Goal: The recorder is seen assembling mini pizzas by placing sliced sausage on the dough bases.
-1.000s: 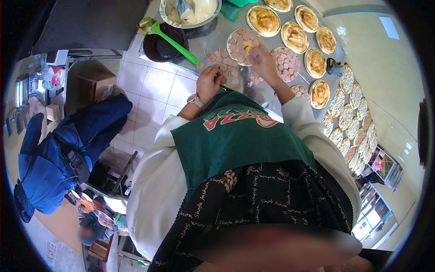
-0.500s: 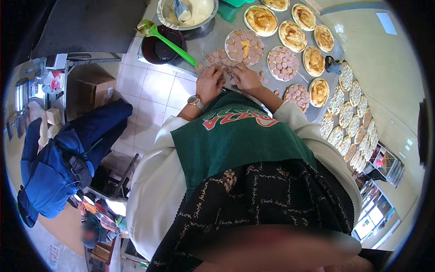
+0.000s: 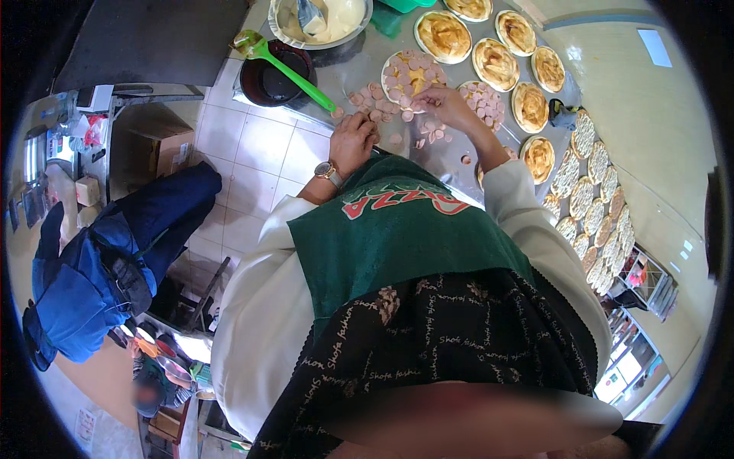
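A round dough base (image 3: pixel 396 58) lies on the metal table, mostly covered with pink sausage slices around a bare yellow-orange middle. Over its lower right edge, my right hand (image 3: pixel 449 105) is pinched on a sausage slice largely hidden by the fingers. My left hand (image 3: pixel 355 142) rests at the near table edge with its fingers curled; what they hold, if anything, is hidden. Just beyond it lies a loose pile of sausage slices (image 3: pixel 368 99), and more slices (image 3: pixel 433 131) are scattered below my right hand. To the right, another sausage-topped base (image 3: pixel 483 103) is partly behind my right wrist.
Several sauce-covered bases (image 3: pixel 495 63) stand at the right. A dark pot (image 3: pixel 264 88) carries a green spatula (image 3: pixel 298 83) across its rim, beside a metal bowl of cream-coloured mixture (image 3: pixel 348 19). Farther right are rows of topped bases (image 3: pixel 583 196). A person in blue (image 3: pixel 92 283) is at the left.
My right hand has moved from beside my left hand, away and to the right, onto the sausage-topped base. My left hand has stayed almost in place.
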`<state>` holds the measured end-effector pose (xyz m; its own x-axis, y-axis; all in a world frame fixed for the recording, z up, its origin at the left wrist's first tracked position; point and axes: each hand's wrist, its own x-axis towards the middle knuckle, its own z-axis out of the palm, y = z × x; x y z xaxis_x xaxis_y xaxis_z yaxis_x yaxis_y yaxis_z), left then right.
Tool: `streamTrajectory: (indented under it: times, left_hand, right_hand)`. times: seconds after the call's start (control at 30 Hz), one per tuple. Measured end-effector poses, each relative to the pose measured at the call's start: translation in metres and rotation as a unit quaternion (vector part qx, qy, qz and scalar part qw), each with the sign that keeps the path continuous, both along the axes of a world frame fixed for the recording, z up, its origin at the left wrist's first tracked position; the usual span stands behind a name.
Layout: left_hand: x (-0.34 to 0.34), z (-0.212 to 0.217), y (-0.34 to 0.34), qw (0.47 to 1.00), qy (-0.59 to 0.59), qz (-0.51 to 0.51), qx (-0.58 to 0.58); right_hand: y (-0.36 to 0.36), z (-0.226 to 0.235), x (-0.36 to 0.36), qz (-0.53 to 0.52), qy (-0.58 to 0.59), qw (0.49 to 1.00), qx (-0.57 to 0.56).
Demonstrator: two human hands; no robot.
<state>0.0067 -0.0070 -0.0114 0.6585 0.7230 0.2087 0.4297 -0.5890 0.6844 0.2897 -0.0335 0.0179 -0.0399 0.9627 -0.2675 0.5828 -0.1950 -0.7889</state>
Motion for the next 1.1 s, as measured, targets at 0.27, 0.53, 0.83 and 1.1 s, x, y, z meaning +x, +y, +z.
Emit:
streamTrajectory:
  times: [0.27,0.53,0.83,1.1]
  left_hand:
    - [0.001,0.001,-0.001,1.0,0.011,0.005,-0.009]
    - [-0.003,0.001,-0.005,1.0,0.008,0.024,-0.009]
    - [-0.001,0.002,-0.004,1.0,0.009,0.021,-0.016]
    - [-0.003,0.0,-0.005,1.0,0.013,0.011,-0.005]
  right_hand:
    - [0.045,-0.022,0.027,-0.148,-0.024,0.988,0.039]
    - [0.048,-0.021,0.013,-0.12,-0.089,0.983,0.102]
    - [0.051,-0.021,-0.009,-0.111,-0.083,0.981,0.137]
    - [0.005,0.003,-0.034,0.01,-0.179,0.967,0.182]
